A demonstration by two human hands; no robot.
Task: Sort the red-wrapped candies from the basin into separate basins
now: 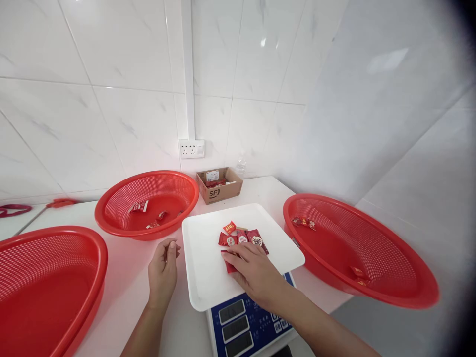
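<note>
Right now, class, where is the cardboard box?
The cardboard box stands near centre in the head view, just right of a red basket, beyond the white tray.

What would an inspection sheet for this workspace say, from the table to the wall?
Surface: white table, plain.
Job's things: red packets on the white tray of a scale; three red baskets, at least two holding packets.
Clutter: cardboard box near the wall, red items inside.
Left grip: beside the tray, fingers curled; contents unclear.
Right grip: fingers over packets.
Cables: nothing seen.
Surroundings: tiled wall, wall socket.
</note>
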